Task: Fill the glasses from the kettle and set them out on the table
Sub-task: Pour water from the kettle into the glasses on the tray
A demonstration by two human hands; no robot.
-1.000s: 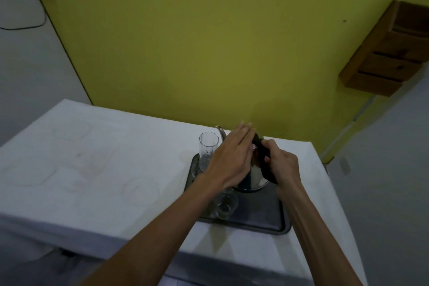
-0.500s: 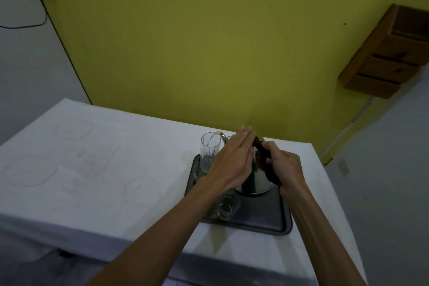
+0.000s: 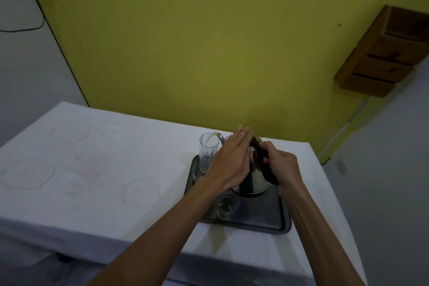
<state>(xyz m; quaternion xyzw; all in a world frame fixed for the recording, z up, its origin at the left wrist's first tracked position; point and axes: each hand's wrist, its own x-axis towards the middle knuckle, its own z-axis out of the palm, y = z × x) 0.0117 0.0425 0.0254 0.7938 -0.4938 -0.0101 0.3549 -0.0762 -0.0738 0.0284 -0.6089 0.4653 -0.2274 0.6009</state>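
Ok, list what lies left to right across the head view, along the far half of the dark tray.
From the left: tall clear faceted glass → left hand, flat → shiny steel kettle → right hand gripping its black handle.

I hold a kettle of glossy metal by its matt black handle. The glass is clear and smooth, the tray dull dark metal, the tablecloth stained matt cloth.
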